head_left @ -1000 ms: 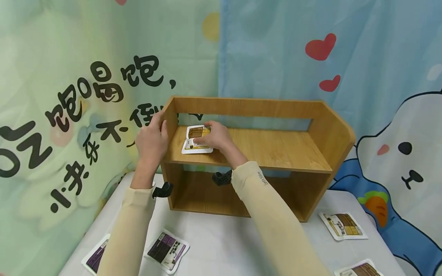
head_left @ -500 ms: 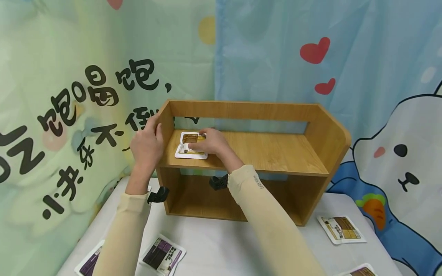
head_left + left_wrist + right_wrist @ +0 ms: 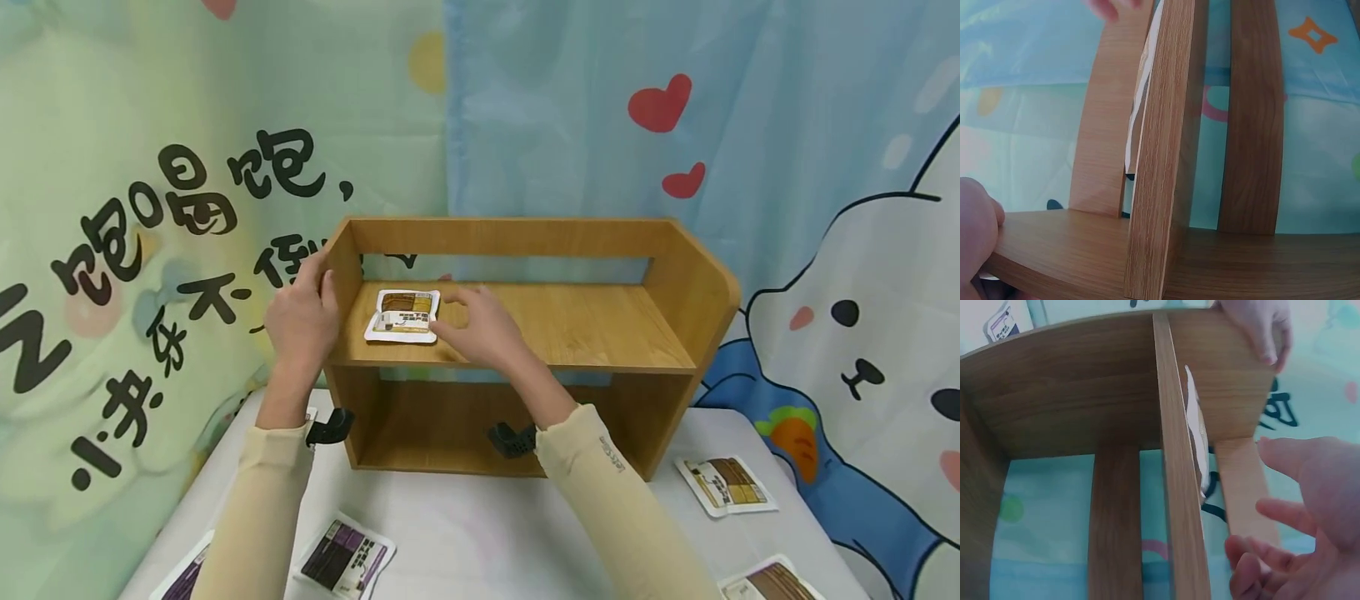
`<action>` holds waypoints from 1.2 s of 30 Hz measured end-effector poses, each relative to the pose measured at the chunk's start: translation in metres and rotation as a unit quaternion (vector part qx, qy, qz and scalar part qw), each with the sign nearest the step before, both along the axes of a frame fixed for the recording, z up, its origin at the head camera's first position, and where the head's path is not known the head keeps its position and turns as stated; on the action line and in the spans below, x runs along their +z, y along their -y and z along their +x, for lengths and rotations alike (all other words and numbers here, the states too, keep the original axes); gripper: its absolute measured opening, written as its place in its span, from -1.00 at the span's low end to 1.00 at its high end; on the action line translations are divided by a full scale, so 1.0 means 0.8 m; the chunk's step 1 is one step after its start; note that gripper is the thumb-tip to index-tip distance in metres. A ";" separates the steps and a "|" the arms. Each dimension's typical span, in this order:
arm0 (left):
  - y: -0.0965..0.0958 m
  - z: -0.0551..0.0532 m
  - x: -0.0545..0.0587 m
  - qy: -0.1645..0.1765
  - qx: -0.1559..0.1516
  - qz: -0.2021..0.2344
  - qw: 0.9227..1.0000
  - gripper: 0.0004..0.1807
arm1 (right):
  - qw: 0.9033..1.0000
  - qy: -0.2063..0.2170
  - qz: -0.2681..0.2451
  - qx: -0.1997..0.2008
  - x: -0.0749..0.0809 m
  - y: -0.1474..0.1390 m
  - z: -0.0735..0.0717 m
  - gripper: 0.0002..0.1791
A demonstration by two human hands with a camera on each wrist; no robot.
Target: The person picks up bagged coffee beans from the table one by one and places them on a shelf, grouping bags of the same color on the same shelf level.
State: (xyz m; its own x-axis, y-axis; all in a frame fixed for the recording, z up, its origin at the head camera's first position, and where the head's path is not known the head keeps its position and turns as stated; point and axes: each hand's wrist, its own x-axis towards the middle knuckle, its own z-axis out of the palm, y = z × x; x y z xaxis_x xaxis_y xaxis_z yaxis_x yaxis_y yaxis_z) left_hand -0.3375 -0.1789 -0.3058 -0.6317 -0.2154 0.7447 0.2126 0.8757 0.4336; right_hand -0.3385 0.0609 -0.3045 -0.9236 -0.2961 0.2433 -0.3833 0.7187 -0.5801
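Two hands at a wooden two-tier shelf point(image 3: 570, 323). My left hand point(image 3: 302, 318) is gripping the shelf's left side panel by its sloping front edge; its fingers are clamping on the wood, most of them being hidden in the head view. My right hand point(image 3: 485, 331) is hovering over the upper board, holding nothing: its fingers are standing apart, the thumb pointing toward the packet point(image 3: 403, 317). Whether the thumb tip is touching the packet's right edge, I am not able to tell.

The packet, brown and yellow with a white rim, is lying flat on the upper board, near the left panel and just behind the board's front edge. Both wrist views are showing it nearly edge-on, as a pale strip against the board.

The shelf is standing on a white table point(image 3: 465, 533). To its right, a second packet point(image 3: 726, 486) of like colours is lying on the table, and a third packet point(image 3: 771, 581) is running out of the frame below. At the left, a purple packet point(image 3: 347, 556) is lying in front of the shelf, while another purple one point(image 3: 182, 575) is disappearing partly behind my left sleeve point(image 3: 251, 508). Behind everything, a printed curtain point(image 3: 555, 108) is hanging, bearing hearts, lettering and a white cartoon animal.
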 end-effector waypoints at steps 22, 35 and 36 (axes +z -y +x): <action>-0.001 0.002 -0.008 -0.023 0.000 0.004 1.000 -0.68 | 0.998 -0.005 -0.055 -0.012 -0.100 -0.197 0.137 -0.76; -0.003 0.010 -0.002 -0.026 0.005 0.013 1.000 -0.68 | 0.987 0.084 -0.053 -0.130 -0.156 -0.295 0.148 -0.73; -0.002 0.011 -0.002 -0.025 0.008 0.015 1.000 -0.68 | 0.987 0.083 -0.051 -0.130 -0.161 -0.302 0.146 -0.73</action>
State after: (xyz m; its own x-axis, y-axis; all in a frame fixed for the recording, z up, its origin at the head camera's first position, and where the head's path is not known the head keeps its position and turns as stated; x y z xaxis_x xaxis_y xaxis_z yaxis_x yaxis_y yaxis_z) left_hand -0.3286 -0.1775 -0.3073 -0.5901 -0.2478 0.7684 0.2208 0.8659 0.4489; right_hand -0.2216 0.3027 -0.4330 -0.9948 -0.0260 0.0984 -0.0873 0.7155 -0.6932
